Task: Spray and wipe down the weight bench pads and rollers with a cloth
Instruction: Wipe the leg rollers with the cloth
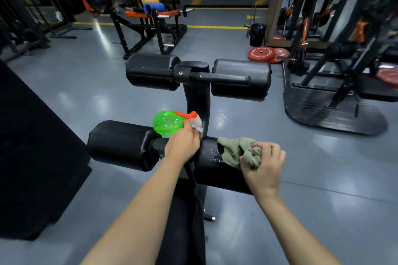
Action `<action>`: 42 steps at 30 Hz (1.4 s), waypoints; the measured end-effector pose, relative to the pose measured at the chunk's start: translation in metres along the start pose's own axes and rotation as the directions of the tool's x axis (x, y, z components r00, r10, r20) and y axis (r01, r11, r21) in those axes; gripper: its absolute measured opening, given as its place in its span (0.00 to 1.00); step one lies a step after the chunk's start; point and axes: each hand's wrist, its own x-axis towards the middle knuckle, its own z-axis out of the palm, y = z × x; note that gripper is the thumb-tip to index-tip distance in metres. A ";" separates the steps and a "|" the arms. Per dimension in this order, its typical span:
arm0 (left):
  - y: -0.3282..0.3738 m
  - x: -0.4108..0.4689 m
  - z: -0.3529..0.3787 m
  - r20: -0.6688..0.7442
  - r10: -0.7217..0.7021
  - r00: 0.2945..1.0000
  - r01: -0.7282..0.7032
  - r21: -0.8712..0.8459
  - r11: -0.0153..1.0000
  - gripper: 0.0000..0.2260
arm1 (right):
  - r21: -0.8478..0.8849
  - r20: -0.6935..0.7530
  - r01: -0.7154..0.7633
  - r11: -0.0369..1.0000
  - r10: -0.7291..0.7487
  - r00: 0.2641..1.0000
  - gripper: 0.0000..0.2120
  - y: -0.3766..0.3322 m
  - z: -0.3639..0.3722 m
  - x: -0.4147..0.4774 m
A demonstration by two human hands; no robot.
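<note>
Raised lettering round the red weight plate (pixel 261 54) on the floor by the rack, way too blurry to read. Left hand (pixel 183 144) clamped round the neck of the green spray bottle (pixel 167 122), held over the inner end of the near left roller (pixel 120 146), white trigger half covered by fingers. Right hand (pixel 263 163) bunched tight on the grey-green cloth (pixel 239 151), pressing it onto the top of the near right roller (pixel 213 170), wet and shiny just beside the cloth. Outer end of that roller hidden behind the wrist. Bench frame (pixel 197 101) mostly lost between the forearms lower down.
</note>
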 end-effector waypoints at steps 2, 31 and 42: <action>-0.008 0.006 0.001 -0.031 -0.051 0.998 0.049 -0.067 0.997 0.28 | -0.002 -0.011 0.075 0.997 -0.075 0.997 0.16 0.006 0.003 -0.007; -0.009 0.013 -0.002 0.108 -0.079 0.991 0.057 0.196 0.979 0.15 | -0.125 0.037 -0.086 0.988 0.092 0.995 0.21 -0.002 0.007 0.020; -0.010 0.029 -0.013 0.438 -0.026 0.899 -0.077 0.215 0.974 0.08 | -0.132 -0.040 -0.008 0.991 0.003 0.999 0.23 -0.005 0.002 0.008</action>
